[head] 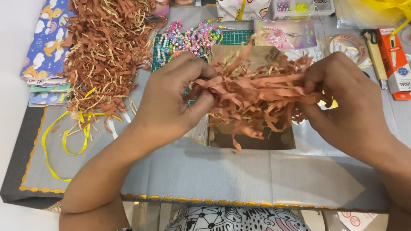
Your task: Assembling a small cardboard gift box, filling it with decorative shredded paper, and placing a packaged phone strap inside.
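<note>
**Teasing apart the paper shred**

Over the open brown box (252, 139), we hold a bunch of brown paper shred (257, 92) stretched between both hands. Our left hand (173, 98) pinches one end with closed fingers; our right hand (346, 100) grips the other end the same way. To do this well, we judge it best to pull gently and evenly, so strands loosen without tearing or spilling. The bunch hangs just above the box, while a larger shred pile (107, 47) lies well apart to the left, beside yellow ribbon (70, 139).
</note>
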